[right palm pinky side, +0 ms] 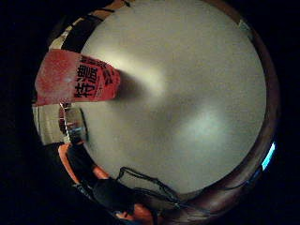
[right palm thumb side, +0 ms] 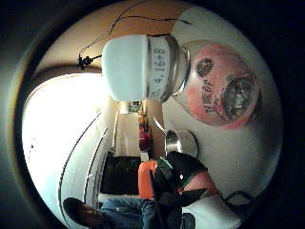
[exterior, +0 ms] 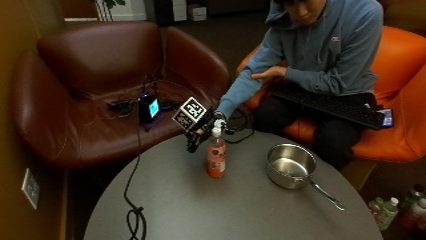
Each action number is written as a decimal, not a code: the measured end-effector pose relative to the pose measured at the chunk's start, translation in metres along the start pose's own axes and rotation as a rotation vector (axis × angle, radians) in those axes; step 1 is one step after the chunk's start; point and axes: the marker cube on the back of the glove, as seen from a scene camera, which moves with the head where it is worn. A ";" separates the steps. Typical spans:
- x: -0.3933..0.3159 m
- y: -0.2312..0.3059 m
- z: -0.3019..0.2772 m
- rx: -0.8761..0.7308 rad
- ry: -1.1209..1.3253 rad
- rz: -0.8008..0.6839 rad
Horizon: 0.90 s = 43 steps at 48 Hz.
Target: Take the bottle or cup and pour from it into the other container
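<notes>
A bottle [exterior: 215, 159] with a pink-red label and a white cap stands upright on the round grey table [exterior: 219, 210]. My gloved right hand [exterior: 201, 132] hovers at its neck, on the side away from the pot, palm toward it. The thumb side palm view shows the white cap [right palm thumb side: 126, 67] close up, and the other palm view shows the label [right palm pinky side: 75, 82]. No fingers show round the bottle. A steel pot [exterior: 291, 165] with a long handle sits on the table to the bottle's right, also seen as the pot [right palm thumb side: 181, 142] beyond the bottle.
A black cable [exterior: 133, 215] runs over the table's left part and down its edge. A brown armchair [exterior: 100, 75] with a small lit device stands behind. The person sits on an orange seat [exterior: 399, 125] with a keyboard [exterior: 333, 105] on the lap.
</notes>
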 end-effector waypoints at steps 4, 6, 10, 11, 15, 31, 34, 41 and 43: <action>0.001 -0.005 0.005 -0.017 -0.022 -0.098; 0.002 -0.005 0.009 -0.020 -0.039 -0.101; -0.006 -0.013 0.013 -0.024 -0.049 -0.121; -0.007 -0.014 0.014 -0.024 -0.052 -0.126; -0.007 -0.016 0.018 -0.020 -0.071 -0.130; -0.017 -0.023 0.030 -0.023 -0.115 -0.141; -0.028 -0.031 0.032 -0.020 -0.126 -0.157; -0.036 -0.037 0.037 0.039 -0.232 -0.157; -0.049 -0.046 0.037 0.078 -0.255 -0.149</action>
